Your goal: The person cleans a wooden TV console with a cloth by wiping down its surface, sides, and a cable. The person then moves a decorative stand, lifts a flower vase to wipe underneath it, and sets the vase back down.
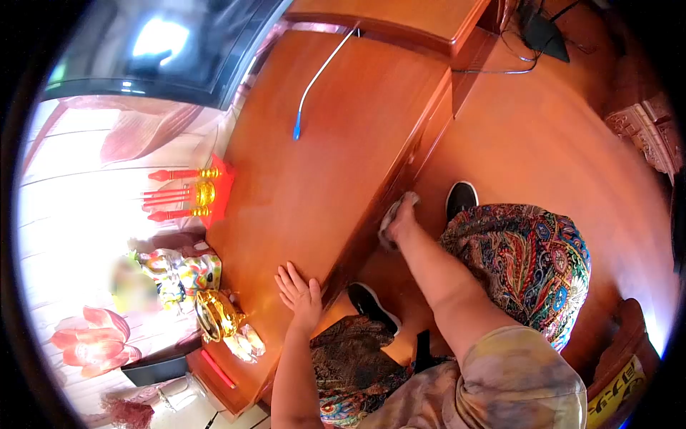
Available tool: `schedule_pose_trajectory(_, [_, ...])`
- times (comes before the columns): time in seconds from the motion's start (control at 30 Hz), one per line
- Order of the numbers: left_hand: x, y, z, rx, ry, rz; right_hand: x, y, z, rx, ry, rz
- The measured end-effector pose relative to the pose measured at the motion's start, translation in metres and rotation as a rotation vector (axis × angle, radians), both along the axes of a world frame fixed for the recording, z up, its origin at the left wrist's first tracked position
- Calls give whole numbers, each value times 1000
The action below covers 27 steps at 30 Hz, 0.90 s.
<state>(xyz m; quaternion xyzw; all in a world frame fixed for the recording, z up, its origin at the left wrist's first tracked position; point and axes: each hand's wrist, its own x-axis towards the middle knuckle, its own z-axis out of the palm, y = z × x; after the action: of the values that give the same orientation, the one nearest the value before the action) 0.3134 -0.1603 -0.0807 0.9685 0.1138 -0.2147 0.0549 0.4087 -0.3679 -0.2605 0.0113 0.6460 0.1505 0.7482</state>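
Observation:
My left hand (299,291) lies flat on the reddish-brown wooden cabinet top (314,193), fingers spread, near its front edge. Lower down, my right hand (402,218) presses a greyish cloth (389,223) against the cabinet's front side. Its fingers are partly hidden by the cloth. To the left of my left hand stand a golden pot (218,314) and a colourful figurine (189,275). Farther back on the cabinet is a red stand with red candles and a gold cup (206,193).
A white cable with a blue plug (296,130) lies across the cabinet top. A large dark screen (157,50) is at the upper left. A red stick (218,368) lies at the near end. Black cables and a dark device (543,36) are at the upper right.

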Motion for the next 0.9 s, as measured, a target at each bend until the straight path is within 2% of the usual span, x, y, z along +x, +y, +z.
schedule_pose_trajectory(0.1, [1,2,0,21,30,9,48,-54,-21,-230,-282,-275])
schedule_pose_trajectory(0.13, [0,4,-1,12,24,1,61,-79,-12,-274,-271,-197])
schedule_pose_trajectory(0.17, [0,6,-2,15,14,-6,75,-96,-54,-331,-387,-167])
schedule_pose_trajectory(0.2, [0,8,-2,8,18,-20,89,-121,-44,-410,-324,-216])
schedule_pose_trajectory(0.23, [-1,11,-3,1,24,-34,86,-143,14,-370,-288,-213])
schedule_pose_trajectory(0.27, [-1,13,-6,4,21,-41,97,-160,4,-420,-397,-265])
schedule_pose_trajectory(0.3, [-2,17,-10,7,8,-46,93,-175,27,-354,-416,-244])
schedule_pose_trajectory(0.4, [-1,15,-8,10,0,-44,100,-172,39,-684,-600,-252])
schedule_pose_trajectory(0.47, [1,13,-7,14,9,-38,83,-155,88,-660,-619,-223])
schedule_pose_trajectory(0.53, [2,10,-6,2,4,-7,93,-128,63,-1029,-608,-134])
schedule_pose_trajectory(0.6, [1,10,-7,0,-2,-9,77,-112,87,-1523,-701,-59])
schedule_pose_trajectory(0.63, [0,10,-7,1,-10,-9,81,-114,76,-1534,-678,24])
schedule_pose_trajectory(0.7, [0,9,-5,1,-8,-32,84,-125,66,-1542,-678,18])
schedule_pose_trajectory(0.9, [-1,5,0,-12,12,-43,108,-152,-18,-1243,-548,19])
